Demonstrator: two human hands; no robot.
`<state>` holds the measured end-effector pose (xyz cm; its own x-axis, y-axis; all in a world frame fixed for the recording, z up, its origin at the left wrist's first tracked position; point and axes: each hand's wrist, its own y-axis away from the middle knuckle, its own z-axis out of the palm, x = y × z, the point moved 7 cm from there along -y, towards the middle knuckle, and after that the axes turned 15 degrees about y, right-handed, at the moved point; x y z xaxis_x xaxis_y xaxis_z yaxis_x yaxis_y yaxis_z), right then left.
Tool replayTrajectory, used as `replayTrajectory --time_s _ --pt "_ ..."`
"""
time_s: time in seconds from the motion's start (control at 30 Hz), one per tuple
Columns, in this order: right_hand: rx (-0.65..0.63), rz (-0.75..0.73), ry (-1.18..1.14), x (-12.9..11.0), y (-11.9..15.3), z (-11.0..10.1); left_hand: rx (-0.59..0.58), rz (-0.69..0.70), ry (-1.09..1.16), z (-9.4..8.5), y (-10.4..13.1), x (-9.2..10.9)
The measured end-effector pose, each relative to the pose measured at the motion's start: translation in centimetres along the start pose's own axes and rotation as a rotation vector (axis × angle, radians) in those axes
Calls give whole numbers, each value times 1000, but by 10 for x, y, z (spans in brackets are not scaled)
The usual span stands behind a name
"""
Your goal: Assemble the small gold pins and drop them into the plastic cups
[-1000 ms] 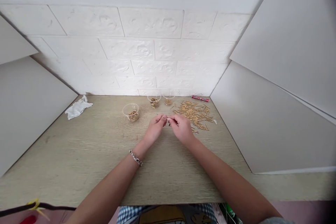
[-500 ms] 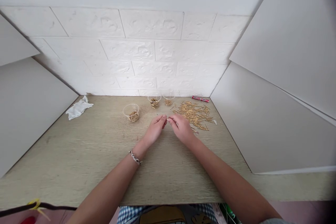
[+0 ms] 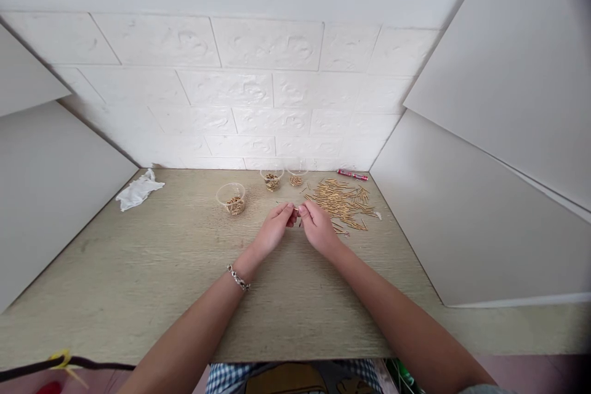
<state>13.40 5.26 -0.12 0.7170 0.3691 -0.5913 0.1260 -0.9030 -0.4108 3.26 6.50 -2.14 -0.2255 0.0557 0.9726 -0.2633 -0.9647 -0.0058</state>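
Observation:
Over the middle of the wooden tabletop, my left hand (image 3: 276, 226) and my right hand (image 3: 316, 226) face each other with fingertips pinched. Between them runs a small thin gold-coloured piece (image 3: 296, 209), gripped at either end; most of it is hidden by the fingers. A tiny dark tip shows below the right fingers. Just beyond my right hand spreads a pile of thin gold metal rods (image 3: 336, 200). To the left of my left hand stands a clear plastic cup (image 3: 231, 188) with small gold parts in its bottom.
Two more clear cups with small gold parts, a middle one (image 3: 272, 171) and a right one (image 3: 297, 169), stand near the white brick-patterned wall (image 3: 252, 87). A red marker-like tube (image 3: 352, 175) lies at the back right. Crumpled white tissue (image 3: 140, 189) lies far left. Grey-white panels close both sides.
My right hand has shifted slightly down and its thumb now points more upward. The small gold piece between the hands shows more clearly. The cups and rods stay put.

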Motion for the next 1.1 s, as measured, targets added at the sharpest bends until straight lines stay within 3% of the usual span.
replayTrajectory --time_s 0.2,0.37,0.6,0.83,1.1 --pt "-12 -72 105 -7 1 0 79 52 -111 -6 -1 5" --pt "-31 -117 135 -10 1 2 96 -76 137 -10 -5 -8" --pt "-7 -100 116 -8 0 -2 73 -302 629 -1 3 -18" --pt "-22 16 25 -2 -1 -4 1 -422 723 7 6 -22" --pt "2 84 -70 1 -3 -7 12 -414 728 6 7 -22"
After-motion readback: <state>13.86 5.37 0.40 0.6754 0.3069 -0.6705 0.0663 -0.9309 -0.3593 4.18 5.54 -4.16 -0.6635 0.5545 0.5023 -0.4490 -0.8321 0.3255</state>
